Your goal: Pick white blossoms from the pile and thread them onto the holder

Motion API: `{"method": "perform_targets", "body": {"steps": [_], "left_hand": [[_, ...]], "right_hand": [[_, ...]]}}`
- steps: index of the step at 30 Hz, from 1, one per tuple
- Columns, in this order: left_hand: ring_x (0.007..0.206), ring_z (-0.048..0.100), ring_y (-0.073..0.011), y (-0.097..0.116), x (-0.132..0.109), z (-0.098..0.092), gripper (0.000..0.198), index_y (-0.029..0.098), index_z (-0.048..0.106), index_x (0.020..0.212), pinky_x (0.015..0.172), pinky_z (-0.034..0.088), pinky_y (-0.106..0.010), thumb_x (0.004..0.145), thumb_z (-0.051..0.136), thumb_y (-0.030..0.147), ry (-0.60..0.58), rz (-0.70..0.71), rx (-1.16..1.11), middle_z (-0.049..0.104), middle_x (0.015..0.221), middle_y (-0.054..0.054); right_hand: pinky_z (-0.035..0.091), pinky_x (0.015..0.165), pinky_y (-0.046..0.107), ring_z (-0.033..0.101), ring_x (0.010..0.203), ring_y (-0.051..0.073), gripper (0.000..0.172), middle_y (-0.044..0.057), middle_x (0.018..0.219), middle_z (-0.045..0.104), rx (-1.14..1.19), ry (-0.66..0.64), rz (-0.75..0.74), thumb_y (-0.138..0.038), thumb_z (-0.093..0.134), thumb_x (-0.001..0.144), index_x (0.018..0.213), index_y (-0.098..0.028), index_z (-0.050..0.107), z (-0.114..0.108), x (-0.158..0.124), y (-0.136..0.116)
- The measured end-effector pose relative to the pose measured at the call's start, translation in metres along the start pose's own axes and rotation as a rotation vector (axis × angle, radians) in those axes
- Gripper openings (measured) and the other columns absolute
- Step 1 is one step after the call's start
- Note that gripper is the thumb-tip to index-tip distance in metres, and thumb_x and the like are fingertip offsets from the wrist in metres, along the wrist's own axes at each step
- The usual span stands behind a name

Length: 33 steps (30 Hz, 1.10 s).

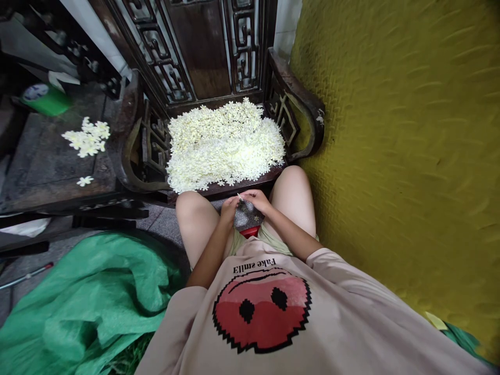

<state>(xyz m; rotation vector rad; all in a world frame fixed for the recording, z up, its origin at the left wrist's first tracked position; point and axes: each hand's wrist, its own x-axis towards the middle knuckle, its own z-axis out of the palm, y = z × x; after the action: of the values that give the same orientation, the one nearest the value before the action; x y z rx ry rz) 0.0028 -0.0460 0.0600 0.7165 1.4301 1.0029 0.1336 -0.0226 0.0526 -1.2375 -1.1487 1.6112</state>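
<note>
One small white piece [239,197], held between left hand [229,209] and right hand [257,200]

The fingertips of both hands are closed together on the white piece, above the gap between the knees [294,192]. Just beyond them stands a chair [201,57] of dark carved wood, and its seat bears a thick heap of white flowers [226,146]. At left, a dark side table [39,151] carries a small flower cluster [88,138] and one single flower [85,180], lying apart. The floor [164,226] is grey and speckled. At right spreads a large yellow surface [398,130] with a raised pattern.

A big green sack [97,291] lies crumpled on the floor at left, with grassy green matter [133,357] by its lower edge. On the side table is a green cylinder [52,99]; it is blurred, so I cannot tell whether it contains something.

The red object [250,232] below the hands is mostly hidden by the shorts [273,239]. A red-tipped rod [31,275] is cut off by the left border. Whether the white piece is a whole flower, it is too small to tell.
</note>
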Motion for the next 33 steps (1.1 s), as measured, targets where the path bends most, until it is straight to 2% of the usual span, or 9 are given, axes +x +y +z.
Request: {"method": "perform_targets", "body": {"steps": [4,10,16,19,23,28,33], "left_hand": [[0.065,0.051,-0.0123,-0.001,-0.001,-0.001,0.017,0.016,0.063,0.069,0.065,0.039,-0.025,0.066,0.058,0.031,0.049,0.114,0.112,0.061,0.067,-0.001],[0.06,0.045,-0.0106,-0.009,0.001,0.0,0.011,0.017,0.062,0.067,0.063,0.038,-0.025,0.069,0.055,0.025,0.123,0.296,0.358,0.053,0.068,0.0],[0.063,0.045,-0.0112,-0.011,0.004,-0.002,0.009,0.017,0.059,0.065,0.064,0.037,-0.024,0.07,0.054,0.023,0.172,0.29,0.352,0.052,0.068,0.001],[0.065,0.047,-0.0125,-0.009,0.004,-0.003,0.008,0.018,0.061,0.067,0.066,0.037,-0.025,0.069,0.056,0.025,0.154,0.282,0.344,0.054,0.071,0.0],[0.071,0.05,-0.0148,-0.007,0.003,-0.004,0.011,0.018,0.064,0.071,0.071,0.039,-0.026,0.069,0.058,0.027,0.11,0.244,0.275,0.058,0.075,-0.003],[0.07,0.049,-0.0151,-0.006,0.002,-0.005,0.013,0.019,0.066,0.073,0.071,0.038,-0.027,0.072,0.057,0.028,0.07,0.311,0.358,0.058,0.076,-0.003],[0.072,0.05,-0.016,-0.009,0.001,-0.004,0.012,0.019,0.064,0.071,0.072,0.038,-0.028,0.074,0.054,0.026,0.064,0.356,0.411,0.057,0.076,-0.004]], "right_hand": [[0.043,0.064,0.027,0.059,0.068,0.016,0.032,0.006,0.078,0.07,-0.054,-0.026,-0.032,-0.041,0.071,0.061,0.079,-0.015,0.072,0.003,-0.001,0.0],[0.041,0.059,0.025,0.053,0.06,0.013,0.026,0.005,0.072,0.067,-0.274,0.14,-0.111,-0.038,0.064,0.068,0.076,-0.014,0.07,0.002,-0.004,0.001],[0.04,0.062,0.024,0.051,0.062,0.012,0.016,0.002,0.069,0.062,-0.445,0.101,-0.181,-0.03,0.058,0.073,0.073,-0.016,0.065,0.004,-0.008,-0.002],[0.039,0.063,0.024,0.05,0.062,0.012,0.02,0.001,0.068,0.06,-0.42,0.043,-0.174,-0.035,0.057,0.074,0.074,-0.016,0.064,0.007,-0.008,-0.001],[0.038,0.062,0.025,0.05,0.063,0.013,0.027,0.001,0.068,0.06,-0.394,0.043,-0.16,-0.043,0.057,0.073,0.074,-0.017,0.063,0.007,-0.007,0.001],[0.037,0.061,0.025,0.05,0.061,0.013,0.023,0.001,0.067,0.06,-0.395,0.056,-0.121,-0.039,0.057,0.072,0.071,-0.016,0.062,0.002,-0.006,0.003],[0.035,0.06,0.024,0.046,0.058,0.012,0.015,-0.002,0.06,0.053,-0.489,0.083,-0.157,-0.03,0.053,0.073,0.065,-0.018,0.057,0.004,-0.009,0.0]]}}
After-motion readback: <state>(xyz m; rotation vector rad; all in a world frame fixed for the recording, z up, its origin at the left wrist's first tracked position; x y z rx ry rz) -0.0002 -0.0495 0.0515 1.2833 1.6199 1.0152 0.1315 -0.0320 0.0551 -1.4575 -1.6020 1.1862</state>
